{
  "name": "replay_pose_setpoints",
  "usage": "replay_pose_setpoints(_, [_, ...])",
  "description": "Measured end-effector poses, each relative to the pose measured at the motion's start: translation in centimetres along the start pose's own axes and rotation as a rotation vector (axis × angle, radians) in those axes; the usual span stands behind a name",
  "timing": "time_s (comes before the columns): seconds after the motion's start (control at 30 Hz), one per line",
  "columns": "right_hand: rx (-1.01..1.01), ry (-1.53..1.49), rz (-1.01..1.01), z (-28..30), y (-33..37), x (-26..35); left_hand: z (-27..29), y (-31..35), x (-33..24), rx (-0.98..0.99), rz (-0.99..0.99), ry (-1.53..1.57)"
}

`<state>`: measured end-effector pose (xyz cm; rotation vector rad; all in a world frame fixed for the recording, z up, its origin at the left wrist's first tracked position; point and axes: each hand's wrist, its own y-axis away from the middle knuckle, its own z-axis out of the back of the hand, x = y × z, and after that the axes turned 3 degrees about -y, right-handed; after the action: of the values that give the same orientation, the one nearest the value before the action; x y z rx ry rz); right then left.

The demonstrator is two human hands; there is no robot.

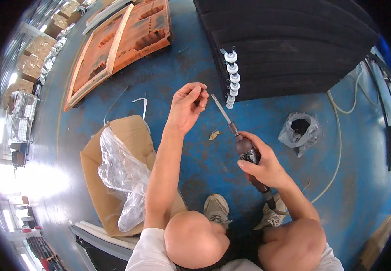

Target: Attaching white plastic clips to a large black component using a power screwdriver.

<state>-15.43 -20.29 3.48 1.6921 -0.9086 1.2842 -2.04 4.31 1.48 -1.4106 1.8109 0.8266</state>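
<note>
My right hand (267, 165) is wrapped round the dark body of a power screwdriver (244, 147). Its long bit points up and to the left, the tip close to the fingers of my left hand. My left hand (187, 107) is closed in a pinch, palm partly upward; whatever it holds is too small and dark to name. Beyond the bit, a row of white wheels (232, 68) with small dark fittings runs along the left edge of a large black block (286, 49). The bit tip is apart from the wheels.
A cardboard box (91, 180) with clear plastic film (125, 167) lies at left. Further off stands an orange panel with a wooden frame (114, 49). At right are a plastic bag with dark contents (299, 128) and a pale hose (339, 149) across the blue floor (204, 171).
</note>
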Motion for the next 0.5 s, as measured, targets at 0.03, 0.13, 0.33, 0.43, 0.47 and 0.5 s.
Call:
replay_pose_setpoints(0.03, [0.000, 0.017, 0.045, -0.1, -0.3, -0.6, -0.3, 0.1, -0.2, -0.011, 0.010, -0.022])
replay_pose_setpoints(0.13, [0.018, 0.029, 0.085, -0.2, -0.7, -0.7, -0.3, 0.1, -0.2, 0.049, 0.008, -0.027])
replay_pose_setpoints(0.33, [0.073, -0.069, -0.052, -0.1, -0.6, 0.3, 0.3, -0.2, -1.8, 0.193, 0.115, -0.270])
replay_pose_setpoints(0.43, [0.081, -0.080, -0.064, 0.0, -0.5, 0.2, -0.3, -0.5, -3.5, 0.230, 0.170, -0.429])
replay_pose_setpoints(0.47, [0.079, -0.079, -0.058, 0.1, -0.5, 0.2, -0.3, -0.6, -3.7, 0.228, 0.169, -0.430])
replay_pose_setpoints(0.5, [0.081, -0.079, -0.058, 0.1, -0.5, 0.3, -0.4, -0.7, -3.9, 0.242, 0.184, -0.446])
